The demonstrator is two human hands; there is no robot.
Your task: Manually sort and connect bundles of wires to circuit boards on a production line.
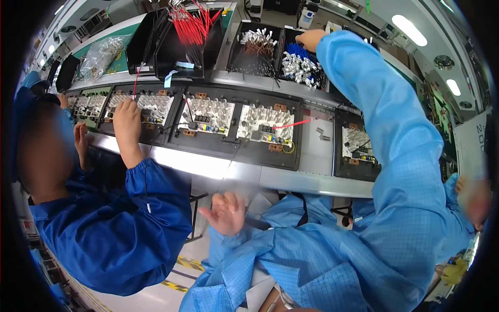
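My right hand reaches far out over a black bin, at the blue wires with white connectors. Its fingers are curled inward, and what they may grip is hidden. My left hand is held before my body, short of the bench edge, with its fingers loosely bent and apart and nothing in them. Between the two hands lies a white circuit board with a dark digit display, set in a black tray. A red wire runs across that board to the right.
At the left, a co-worker in dark blue has a hand on another board. Red wires and brown wires fill neighbouring bins. Small metal cylinders lie right of my tray; another board sits beyond them.
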